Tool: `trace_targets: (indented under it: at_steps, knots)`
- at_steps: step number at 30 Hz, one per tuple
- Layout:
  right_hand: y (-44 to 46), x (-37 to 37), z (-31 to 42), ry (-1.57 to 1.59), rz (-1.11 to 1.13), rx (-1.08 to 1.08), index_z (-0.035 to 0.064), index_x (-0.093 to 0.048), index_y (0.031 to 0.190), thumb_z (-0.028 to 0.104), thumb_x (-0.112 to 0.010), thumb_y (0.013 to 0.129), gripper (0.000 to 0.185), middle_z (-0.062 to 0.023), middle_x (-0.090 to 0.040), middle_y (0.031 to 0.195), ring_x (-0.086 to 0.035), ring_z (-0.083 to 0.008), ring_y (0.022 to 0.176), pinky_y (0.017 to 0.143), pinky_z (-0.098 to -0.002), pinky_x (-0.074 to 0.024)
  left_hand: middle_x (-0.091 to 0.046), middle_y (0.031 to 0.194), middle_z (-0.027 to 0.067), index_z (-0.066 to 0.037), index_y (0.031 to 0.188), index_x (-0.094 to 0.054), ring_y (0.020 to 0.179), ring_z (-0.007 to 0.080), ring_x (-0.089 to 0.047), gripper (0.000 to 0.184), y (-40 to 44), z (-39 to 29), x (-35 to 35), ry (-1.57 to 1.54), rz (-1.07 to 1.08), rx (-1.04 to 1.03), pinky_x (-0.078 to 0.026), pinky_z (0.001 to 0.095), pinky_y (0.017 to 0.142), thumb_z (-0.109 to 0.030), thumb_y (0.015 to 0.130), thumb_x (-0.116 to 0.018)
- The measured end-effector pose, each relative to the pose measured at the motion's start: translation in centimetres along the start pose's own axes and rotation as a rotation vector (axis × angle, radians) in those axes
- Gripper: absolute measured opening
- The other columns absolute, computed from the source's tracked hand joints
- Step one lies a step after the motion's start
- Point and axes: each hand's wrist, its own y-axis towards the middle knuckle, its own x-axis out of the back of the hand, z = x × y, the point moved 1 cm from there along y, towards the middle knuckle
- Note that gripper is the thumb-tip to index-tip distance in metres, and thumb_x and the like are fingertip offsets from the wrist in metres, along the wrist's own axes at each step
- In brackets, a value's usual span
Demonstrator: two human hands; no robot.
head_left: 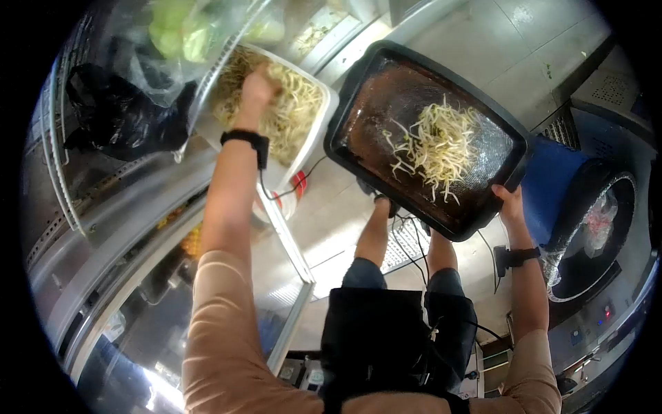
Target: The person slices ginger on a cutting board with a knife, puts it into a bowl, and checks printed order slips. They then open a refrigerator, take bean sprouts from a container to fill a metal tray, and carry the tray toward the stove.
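Note:
A white tub (322, 124) full of bean sprouts (298, 103) stands at the upper left, inside an open refrigerated cabinet. My left hand (261, 88) reaches into these sprouts; its fingers are blurred and partly hidden. To the right is a black tray (372, 181) with a worn brown bottom, tilted in the air. A loose heap of sprouts (441, 145) lies on it, right of centre. My right hand (509, 201) grips the tray's lower right corner, thumb over the rim.
Black plastic bags (127, 121) and a clear bag with green vegetables (181, 31) lie on wire racks at the upper left. A blue bin with a black rim (624, 228) stands right. Cables hang near my legs. A glass door (286, 241) stands open.

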Motion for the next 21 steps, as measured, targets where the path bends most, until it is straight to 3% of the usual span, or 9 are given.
trace_targets:
  at_steps: [3, 5, 7, 8, 11, 14, 17, 18, 21]
  knots:
    - [0.5, -0.4, -1.0, -0.032, -0.130, -0.046, 0.0017, -0.057, 0.099, 0.003, -0.072, 0.072, 0.031, -0.0034, -0.060, 0.087, -0.058, -0.0178, 0.077, 0.073, -0.0317, -0.0490, -0.065, 0.114, 0.0244, -0.008, 0.139, -0.049, 0.092, 0.0324, -0.068, 0.064, -1.5, 0.4, 1.2, 0.155, -0.158, -0.135, -0.053, 0.0405, 0.082, -0.005, 0.078, -0.071]
    - [0.7, 0.1, -0.9, 0.021, -0.097, -0.064, 0.0008, -0.058, 0.099, 0.001, -0.072, 0.072, 0.031, -0.0040, -0.061, 0.089, -0.059, -0.0182, 0.081, 0.075, -0.0325, -0.0492, -0.065, 0.109, 0.0259, -0.008, 0.132, -0.055, 0.090, 0.0373, -0.067, 0.058, -3.9, -0.6, 2.2, 0.124, -0.213, -0.092, -0.053, 0.0408, 0.080, 0.000, 0.076, -0.069]
    - [1.5, 1.3, -2.0, 0.123, -0.082, -0.024, 0.0008, -0.060, 0.100, 0.001, -0.072, 0.072, 0.030, -0.0050, -0.063, 0.091, -0.060, -0.0181, 0.083, 0.077, -0.0325, -0.0488, -0.063, 0.108, 0.0272, -0.008, 0.123, -0.060, 0.096, 0.0373, -0.063, 0.048, -6.1, -0.6, 3.0, 0.253, -0.393, -0.335, -0.050, 0.0448, 0.083, 0.003, 0.077, -0.065]
    - [1.6, 2.2, -1.8, 0.100, -0.014, -0.041, -0.0002, -0.062, 0.101, 0.000, -0.073, 0.072, 0.031, -0.0058, -0.065, 0.093, -0.060, -0.0176, 0.085, 0.078, -0.0327, -0.0483, -0.060, 0.107, 0.0254, -0.007, 0.115, -0.062, 0.098, 0.0419, -0.060, 0.045, -8.0, -1.0, 3.1, 0.303, -0.482, -0.416, -0.050, 0.0471, 0.084, 0.006, 0.072, -0.067]
    - [0.6, 1.6, 0.0, 0.064, -0.046, -0.067, -0.0004, -0.064, 0.098, 0.000, -0.072, 0.073, 0.027, -0.0054, -0.066, 0.093, -0.059, -0.0171, 0.084, 0.078, -0.0317, -0.0476, -0.057, 0.117, 0.0235, -0.004, 0.114, -0.062, 0.109, 0.0427, -0.055, 0.046, -13.2, -2.0, 3.4, 0.306, -0.503, -0.484, -0.048, 0.0435, 0.092, 0.002, 0.069, -0.072]
    - [-0.8, 1.9, 1.6, 0.000, -0.105, -0.080, -0.0001, -0.065, 0.095, -0.001, -0.071, 0.074, 0.021, -0.0048, -0.067, 0.092, -0.060, -0.0168, 0.084, 0.079, -0.0312, -0.0473, -0.058, 0.110, 0.0203, -0.005, 0.108, -0.062, 0.106, 0.0404, -0.056, 0.041, -22.0, -8.9, 3.4, 0.128, -0.423, -0.508, -0.048, 0.0430, 0.092, 0.004, 0.069, -0.072]
    - [-1.4, 2.3, 2.6, 0.058, -0.007, -0.001, 0.0011, -0.066, 0.093, 0.000, -0.071, 0.075, 0.019, -0.0037, -0.067, 0.088, -0.060, -0.0158, 0.079, 0.076, -0.0315, -0.0477, -0.054, 0.115, 0.0168, -0.008, 0.105, -0.062, 0.108, 0.0344, -0.057, 0.042, -27.4, -14.5, -0.1, 0.038, -0.317, -0.722, -0.049, 0.0409, 0.091, 0.005, 0.067, -0.074]
    - [-1.6, 2.6, 2.7, 0.090, -0.020, 0.019, 0.0017, -0.066, 0.093, 0.001, -0.071, 0.075, 0.018, -0.0031, -0.066, 0.087, -0.060, -0.0154, 0.077, 0.074, -0.0315, -0.0477, -0.052, 0.121, 0.0157, -0.011, 0.103, -0.063, 0.110, 0.0301, -0.058, 0.034, -29.1, -16.9, -1.6, -0.013, -0.250, -0.757, -0.058, 0.0370, 0.085, 0.002, 0.072, -0.071]
    - [-1.8, 4.3, 2.2, 0.012, 0.037, -0.006, 0.0007, -0.065, 0.093, 0.003, -0.072, 0.075, 0.020, -0.0034, -0.066, 0.087, -0.060, -0.0155, 0.078, 0.075, -0.0315, -0.0478, -0.047, 0.127, 0.0194, -0.010, 0.114, -0.060, 0.117, 0.0382, -0.052, 0.046, -29.0, -20.3, -8.5, -0.140, -0.007, -0.867, -0.048, 0.0432, 0.098, 0.002, 0.071, -0.072]
